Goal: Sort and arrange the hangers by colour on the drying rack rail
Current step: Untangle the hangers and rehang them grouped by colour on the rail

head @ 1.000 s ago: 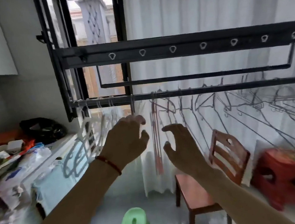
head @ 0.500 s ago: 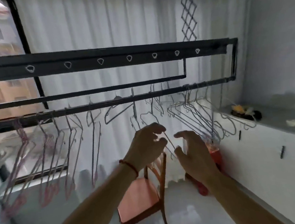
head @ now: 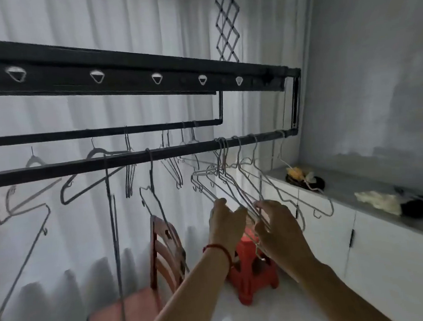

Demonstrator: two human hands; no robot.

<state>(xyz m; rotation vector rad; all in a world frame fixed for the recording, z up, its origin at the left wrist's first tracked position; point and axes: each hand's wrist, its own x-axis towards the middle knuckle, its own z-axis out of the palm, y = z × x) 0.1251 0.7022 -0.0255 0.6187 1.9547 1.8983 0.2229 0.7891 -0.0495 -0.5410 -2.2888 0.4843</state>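
Gripping silver hangers (head: 235, 191), both hands (head: 277, 224)

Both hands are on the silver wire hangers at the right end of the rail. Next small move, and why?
Probably slide them together along the front rail: left hand and right hand already grip the silver hangers' lower wires, while the hooks sit spread apart on that rail.

Person, two bare forearms, no sleeves showing. Left hand (head: 225, 225): thin red cord bracelet (head: 219, 251) worn round the wrist. Right hand (head: 279, 227): wrist bare.
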